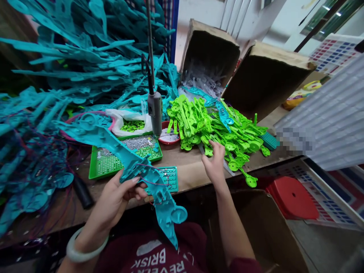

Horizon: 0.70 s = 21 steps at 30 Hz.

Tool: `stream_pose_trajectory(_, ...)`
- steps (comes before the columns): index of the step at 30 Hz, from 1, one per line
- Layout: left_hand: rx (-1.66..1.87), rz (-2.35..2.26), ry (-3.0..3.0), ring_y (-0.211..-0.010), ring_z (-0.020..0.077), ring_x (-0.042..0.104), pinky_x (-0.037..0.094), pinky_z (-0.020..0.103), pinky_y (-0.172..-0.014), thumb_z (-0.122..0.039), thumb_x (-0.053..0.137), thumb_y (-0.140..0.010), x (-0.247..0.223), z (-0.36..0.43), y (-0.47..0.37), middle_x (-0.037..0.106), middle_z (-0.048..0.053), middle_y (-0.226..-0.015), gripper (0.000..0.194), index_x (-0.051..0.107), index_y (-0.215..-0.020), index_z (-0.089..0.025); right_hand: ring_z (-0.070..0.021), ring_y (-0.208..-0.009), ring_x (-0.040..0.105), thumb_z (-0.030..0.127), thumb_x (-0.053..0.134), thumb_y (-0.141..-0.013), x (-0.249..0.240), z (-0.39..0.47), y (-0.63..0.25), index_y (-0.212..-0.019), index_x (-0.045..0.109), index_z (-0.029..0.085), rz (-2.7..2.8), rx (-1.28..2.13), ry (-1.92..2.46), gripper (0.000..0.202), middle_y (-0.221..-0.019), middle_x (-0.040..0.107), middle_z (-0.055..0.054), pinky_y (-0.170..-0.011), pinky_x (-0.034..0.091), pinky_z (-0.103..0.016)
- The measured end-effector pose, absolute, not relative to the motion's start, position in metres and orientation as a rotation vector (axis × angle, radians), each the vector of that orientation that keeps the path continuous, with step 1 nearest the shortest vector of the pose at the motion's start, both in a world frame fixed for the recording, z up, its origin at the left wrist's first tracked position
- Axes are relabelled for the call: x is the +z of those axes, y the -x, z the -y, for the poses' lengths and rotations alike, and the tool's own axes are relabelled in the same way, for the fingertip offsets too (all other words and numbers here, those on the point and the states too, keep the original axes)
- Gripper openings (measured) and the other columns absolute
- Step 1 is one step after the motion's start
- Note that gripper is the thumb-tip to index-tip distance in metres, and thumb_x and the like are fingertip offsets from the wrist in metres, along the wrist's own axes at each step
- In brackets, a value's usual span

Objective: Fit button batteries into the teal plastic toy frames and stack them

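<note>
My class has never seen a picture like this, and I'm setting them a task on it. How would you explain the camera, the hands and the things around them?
There is no robot here: a person works with two bare hands. The one picture comes from a camera worn on the head, looking forward and down. The left hand holds a long turquoise part. The right hand is at the near edge of a pile of green parts; whether it touches them is hard to tell. On the table there is also a green tray with small metal pieces. Above it hangs a grey tool, perhaps a screwdriver.
</note>
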<state>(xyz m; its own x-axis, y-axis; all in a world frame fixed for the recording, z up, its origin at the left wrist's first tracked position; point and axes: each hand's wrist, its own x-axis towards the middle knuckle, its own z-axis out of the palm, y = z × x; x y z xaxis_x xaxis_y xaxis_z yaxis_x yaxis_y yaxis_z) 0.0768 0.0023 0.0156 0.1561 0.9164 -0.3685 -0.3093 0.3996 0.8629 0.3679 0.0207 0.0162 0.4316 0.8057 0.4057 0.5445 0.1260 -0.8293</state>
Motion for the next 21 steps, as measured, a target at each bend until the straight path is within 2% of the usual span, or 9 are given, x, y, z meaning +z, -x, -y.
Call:
stream_pose_trajectory(2,1.01,-1.057,-0.689,-0.052,0.0157,0.065,0.052,0.021,-0.05,-0.037,0.084,-0.066,0.016,-0.003,-0.078,0.069,0.002,-0.06,0.037,0.057,-0.081,-0.018,-0.0221,-0.104,0.056,0.019,0.058,-0.081,0.027,-0.006,-0.356,-0.103,0.066,0.021,1.337,0.305,1.383,0.024,-0.108,0.059,-0.008,-0.089,0.048,-0.037)
stream_pose_trajectory(4,1.021,-1.049,-0.667,-0.051,0.0144,0.064,0.051,0.02,-0.049,-0.035,0.085,-0.065,0.015,-0.003,-0.079,0.068,0.001,-0.06,0.036,0.057,-0.079,-0.018,-0.0195,-0.094,0.058,0.021,0.058,-0.087,0.036,0.011,-0.337,-0.1,0.067,0.021,1.494,0.613,1.191,0.016,-0.099,0.064,-0.006,-0.084,0.048,-0.034)
stream_pose_trajectory(6,1.024,-1.031,-0.661,-0.049,0.0123,0.062,0.051,0.019,-0.049,-0.033,0.086,-0.065,0.014,-0.004,-0.08,0.068,0.0,-0.062,0.035,0.058,-0.079,-0.018,-0.0184,-0.09,0.059,0.025,0.063,-0.088,0.041,0.023,-0.321,-0.106,0.068,0.021,1.634,0.978,1.066,0.019,-0.097,0.067,-0.005,-0.082,0.049,-0.033)
stream_pose_trajectory(8,1.021,-1.022,-0.674,-0.049,0.0114,0.061,0.052,0.019,-0.051,-0.032,0.085,-0.066,0.013,-0.004,-0.08,0.068,0.0,-0.064,0.033,0.059,-0.081,-0.018,-0.0179,-0.088,0.059,0.029,0.067,-0.087,0.04,0.026,-0.31,-0.108,0.068,0.021,1.689,1.195,1.028,0.022,-0.095,0.068,-0.004,-0.083,0.048,-0.033)
stream_pose_trajectory(10,1.033,-1.041,-0.692,-0.051,0.0128,0.062,0.053,0.02,-0.051,-0.032,0.084,-0.067,0.011,-0.004,-0.077,0.069,0.0,-0.063,0.032,0.059,-0.082,-0.019,-0.0172,-0.086,0.059,0.029,0.065,-0.09,0.036,0.024,-0.307,-0.1,0.068,0.02,1.658,1.201,1.077,0.014,-0.09,0.066,-0.003,-0.084,0.047,-0.033)
stream_pose_trajectory(12,1.045,-1.063,-0.697,-0.053,0.0142,0.063,0.053,0.02,-0.052,-0.032,0.084,-0.068,0.009,-0.004,-0.072,0.068,0.001,-0.06,0.031,0.059,-0.081,-0.019,-0.0173,-0.087,0.057,0.027,0.06,-0.093,0.031,0.02,-0.307,-0.092,0.067,0.019,1.586,1.051,1.162,0.011,-0.087,0.063,-0.003,-0.086,0.045,-0.034)
stream_pose_trajectory(15,1.07,-1.072,-0.659,-0.053,0.0129,0.062,0.054,0.019,-0.054,-0.032,0.085,-0.066,0.007,-0.004,-0.065,0.066,0.0,-0.058,0.031,0.06,-0.077,-0.019,-0.0191,-0.096,0.056,0.027,0.06,-0.092,0.029,0.018,-0.307,-0.093,0.065,0.019,1.51,0.851,1.161,0.01,-0.096,0.061,-0.006,-0.087,0.045,-0.034)
stream_pose_trajectory(17,1.091,-1.073,-0.637,-0.052,0.0115,0.061,0.053,0.018,-0.053,-0.03,0.086,-0.065,0.007,-0.005,-0.062,0.066,-0.001,-0.06,0.03,0.061,-0.077,-0.019,-0.0193,-0.097,0.056,0.029,0.065,-0.09,0.031,0.02,-0.305,-0.096,0.067,0.019,1.53,0.879,1.093,0.012,-0.1,0.061,-0.007,-0.086,0.046,-0.033)
stream_pose_trajectory(21,1.112,-1.078,-0.637,-0.05,0.0104,0.058,0.051,0.017,-0.048,-0.028,0.086,-0.064,0.008,-0.005,-0.061,0.064,-0.002,-0.061,0.029,0.062,-0.077,-0.019,-0.018,-0.094,0.059,0.031,0.069,-0.088,0.037,0.023,-0.301,-0.096,0.071,0.019,1.616,1.11,1.013,0.015,-0.097,0.065,-0.005,-0.09,0.046,-0.034)
